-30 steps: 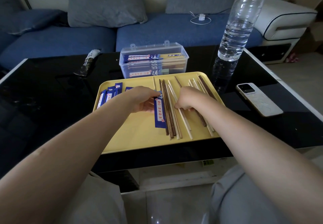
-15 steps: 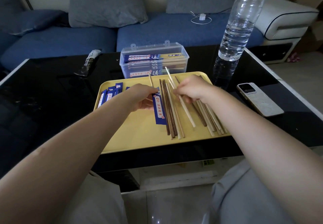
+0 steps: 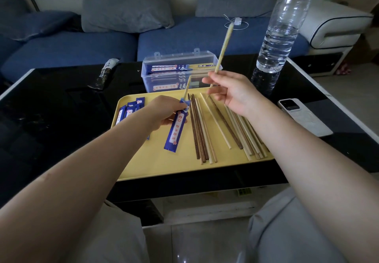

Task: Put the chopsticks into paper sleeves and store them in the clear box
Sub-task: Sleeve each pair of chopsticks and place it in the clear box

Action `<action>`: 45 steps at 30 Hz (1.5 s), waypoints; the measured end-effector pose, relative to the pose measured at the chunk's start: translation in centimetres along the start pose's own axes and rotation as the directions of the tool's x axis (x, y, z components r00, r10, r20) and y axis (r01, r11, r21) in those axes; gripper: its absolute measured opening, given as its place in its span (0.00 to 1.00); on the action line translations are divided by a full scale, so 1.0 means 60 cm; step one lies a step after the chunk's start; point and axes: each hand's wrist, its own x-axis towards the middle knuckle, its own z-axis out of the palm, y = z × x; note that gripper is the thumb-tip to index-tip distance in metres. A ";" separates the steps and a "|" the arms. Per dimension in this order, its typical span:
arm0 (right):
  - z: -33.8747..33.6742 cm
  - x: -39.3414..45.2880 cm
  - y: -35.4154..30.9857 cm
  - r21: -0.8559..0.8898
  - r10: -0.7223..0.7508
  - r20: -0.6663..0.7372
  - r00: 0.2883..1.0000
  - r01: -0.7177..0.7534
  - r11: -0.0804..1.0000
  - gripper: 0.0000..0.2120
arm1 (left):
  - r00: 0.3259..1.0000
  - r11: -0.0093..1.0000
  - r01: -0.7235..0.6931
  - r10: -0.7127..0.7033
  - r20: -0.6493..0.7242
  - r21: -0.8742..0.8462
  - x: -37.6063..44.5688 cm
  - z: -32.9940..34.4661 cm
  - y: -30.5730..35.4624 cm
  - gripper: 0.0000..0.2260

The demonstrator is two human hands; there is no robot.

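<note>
While the left hand (image 3: 164, 112) grips a sleeve (image 3: 176, 127) with one chopstick (image 3: 187, 87) in, the right hand (image 3: 229, 92) pinches another chopstick (image 3: 223, 47); a crooked entry could tear paper.

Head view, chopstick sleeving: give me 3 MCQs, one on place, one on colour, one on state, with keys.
1. Where is the clear box?
A. behind the tray
B. on the sofa
C. on the phone

2. What colour is the tray?
A. red
B. yellow
C. green

3. What is the right hand doing?
A. resting flat on the tray
B. gripping the bottle
C. holding a light chopstick raised

Key: 1 A, the box stands on the black table past the tray's far edge. 2 B, its bare surface is yellow. 3 C, the fingers pinch the chopstick, which points up, while the left hand holds a blue sleeve.
</note>
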 end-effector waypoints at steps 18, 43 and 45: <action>-0.014 0.020 0.022 -0.196 -0.046 -0.354 0.934 -0.026 0.980 0.10 | 0.991 0.998 -0.034 0.039 0.124 -0.046 -0.004 0.011 0.004 0.10; 0.035 -0.003 0.045 -0.260 0.175 -0.146 0.974 -0.209 0.943 0.12 | 0.958 0.977 -0.162 0.189 0.216 -0.139 -0.007 0.007 -0.001 0.10; 0.044 -0.007 0.041 -0.281 0.237 -0.099 0.966 -0.256 0.925 0.13 | 0.967 0.981 -0.153 0.174 0.188 -0.123 -0.004 0.006 -0.003 0.10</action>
